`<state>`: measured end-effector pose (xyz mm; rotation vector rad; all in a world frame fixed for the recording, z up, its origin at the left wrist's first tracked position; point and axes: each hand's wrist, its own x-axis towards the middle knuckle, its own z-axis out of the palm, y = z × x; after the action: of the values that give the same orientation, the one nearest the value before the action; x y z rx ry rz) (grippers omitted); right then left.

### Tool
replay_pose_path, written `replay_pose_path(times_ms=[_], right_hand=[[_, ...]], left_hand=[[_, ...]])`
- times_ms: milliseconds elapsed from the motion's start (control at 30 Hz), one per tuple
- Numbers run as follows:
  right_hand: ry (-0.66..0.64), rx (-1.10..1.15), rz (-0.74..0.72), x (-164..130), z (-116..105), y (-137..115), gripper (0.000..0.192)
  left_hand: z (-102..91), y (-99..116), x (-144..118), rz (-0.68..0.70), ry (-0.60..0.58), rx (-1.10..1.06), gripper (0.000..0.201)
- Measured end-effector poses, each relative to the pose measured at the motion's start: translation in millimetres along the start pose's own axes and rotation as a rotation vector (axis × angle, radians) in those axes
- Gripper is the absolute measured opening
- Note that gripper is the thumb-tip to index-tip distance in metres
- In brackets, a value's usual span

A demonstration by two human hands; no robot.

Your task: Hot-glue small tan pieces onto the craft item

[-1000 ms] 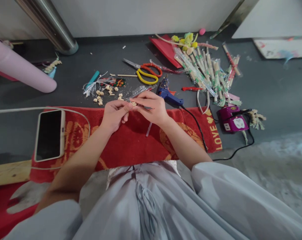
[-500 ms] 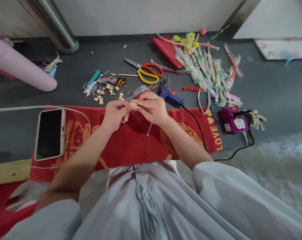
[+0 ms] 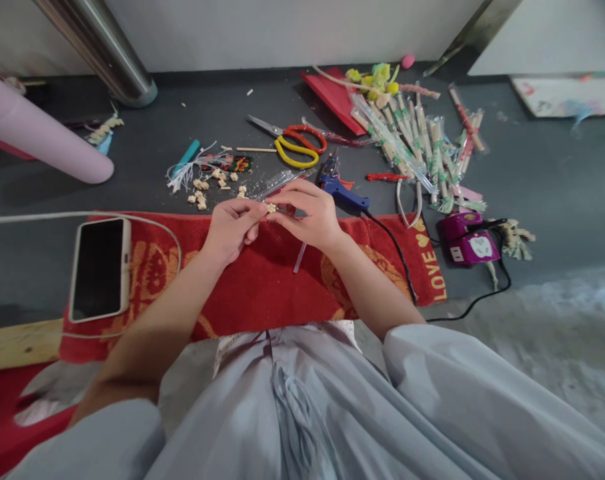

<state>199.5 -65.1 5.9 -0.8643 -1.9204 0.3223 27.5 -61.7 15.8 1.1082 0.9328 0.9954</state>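
Note:
Over the red towel (image 3: 262,287), a small pale wood-coloured flower-shaped piece (image 3: 271,209) is between my two hands. My left hand (image 3: 233,231) pinches its left side between thumb and forefinger, the other fingers curled under. My right hand (image 3: 309,213) has its thumb tip below the piece and fingertips above it, with a gap showing behind them. Just beyond my hands lie several similar pale pieces (image 3: 200,199) among crumbs, and a clear plastic wrapper (image 3: 278,181). A blue hot glue gun (image 3: 345,193) rests right of my right hand. A translucent stick (image 3: 299,258) lies on the towel below.
Scissors (image 3: 298,148) with red and yellow handles lie behind. A phone (image 3: 101,269) sits on the towel's left end. Bundled wrapped sticks (image 3: 417,143) fill the back right, near a purple box (image 3: 469,239) with a black cord. A pink cylinder (image 3: 47,130) juts in at left.
My right fingers have spread a little from the thumb, and the pale piece shows more clearly, slightly further right. My left hand keeps its pinch.

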Motion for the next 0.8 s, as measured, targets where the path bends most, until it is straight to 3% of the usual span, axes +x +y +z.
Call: replay_pose_path(times_ms=[367,800], right_hand=[[-0.048,0.025,-0.026,0.3,-0.8,4.4,0.025],[-0.01,0.125,0.042,2.7,-3.0,-0.9,0.027]], left_hand=[[-0.7,3.7,1.7,-0.05,0.019,0.016,0.036],[4.3,8.9,-1.6,-0.127,0.03,-0.072,0.041]])
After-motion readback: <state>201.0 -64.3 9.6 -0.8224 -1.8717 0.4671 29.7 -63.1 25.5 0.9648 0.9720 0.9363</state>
